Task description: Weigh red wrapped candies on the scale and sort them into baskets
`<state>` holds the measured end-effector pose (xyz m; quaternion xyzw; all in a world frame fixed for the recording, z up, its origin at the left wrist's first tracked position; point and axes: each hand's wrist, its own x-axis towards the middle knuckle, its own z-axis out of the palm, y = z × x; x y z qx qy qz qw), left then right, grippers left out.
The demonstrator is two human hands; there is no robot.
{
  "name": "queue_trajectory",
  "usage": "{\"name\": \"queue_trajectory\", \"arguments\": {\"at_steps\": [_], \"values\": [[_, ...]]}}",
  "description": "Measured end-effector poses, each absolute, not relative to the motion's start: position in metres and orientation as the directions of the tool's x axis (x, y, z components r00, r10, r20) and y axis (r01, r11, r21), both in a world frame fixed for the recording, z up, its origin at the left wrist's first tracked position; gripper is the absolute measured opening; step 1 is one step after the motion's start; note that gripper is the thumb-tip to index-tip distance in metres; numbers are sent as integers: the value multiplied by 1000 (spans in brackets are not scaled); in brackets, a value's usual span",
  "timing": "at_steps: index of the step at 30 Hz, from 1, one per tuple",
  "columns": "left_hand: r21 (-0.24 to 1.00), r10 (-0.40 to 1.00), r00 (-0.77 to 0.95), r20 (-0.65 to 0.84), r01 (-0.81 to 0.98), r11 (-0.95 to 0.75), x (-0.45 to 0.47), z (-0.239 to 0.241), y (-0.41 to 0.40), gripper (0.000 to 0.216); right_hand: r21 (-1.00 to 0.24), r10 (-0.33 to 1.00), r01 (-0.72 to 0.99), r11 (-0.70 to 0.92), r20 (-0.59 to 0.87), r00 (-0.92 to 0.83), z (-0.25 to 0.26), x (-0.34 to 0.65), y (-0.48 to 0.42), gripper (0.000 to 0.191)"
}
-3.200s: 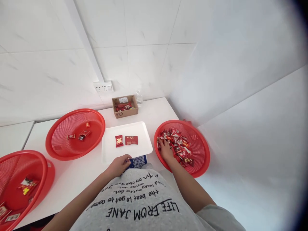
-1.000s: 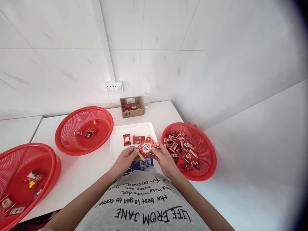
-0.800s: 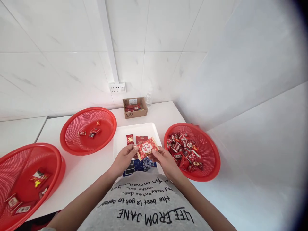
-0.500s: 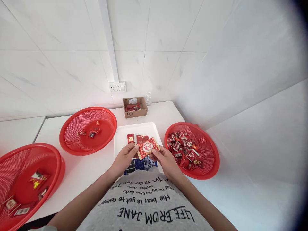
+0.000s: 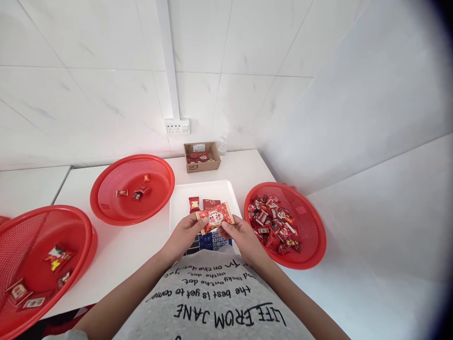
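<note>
The packet is up in both hands, its printed face toward the wearer, over the near edge of the tray and the keypad. The left hand pinches it at one end, thumb on the face; the right hand pinches the opposite lower corner the same way. The fingers of each are closed to about the packet's thickness, with the tips behind it mostly hidden.

It looks light, a small filled sachet with crimped gold ends. The wrapper is probably thin, glossy film, so it should be a little slippery and give under the thumbs. Whether the filling is hard or crumbly I cannot tell; a gentle squeeze would be the safer one. The flat crimped ends seem the best place to take hold, since they leave the middle unpressed; pulling them hard apart could split a seam.

On the tray beyond lie a red sweet and a flat sachet, apart from each other. The full basket of similar sweets stands just beside the right hand on the table.
</note>
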<state>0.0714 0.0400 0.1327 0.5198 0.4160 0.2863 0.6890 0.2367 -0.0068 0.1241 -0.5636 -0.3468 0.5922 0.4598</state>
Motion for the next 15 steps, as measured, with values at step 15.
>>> {"name": "queue_trajectory", "arguments": {"at_steps": [15], "values": [[929, 783, 510, -356, 100, 357, 75, 129, 33, 33, -928, 931, -85, -364, -365, 1, 112, 238, -9, 36]]}}
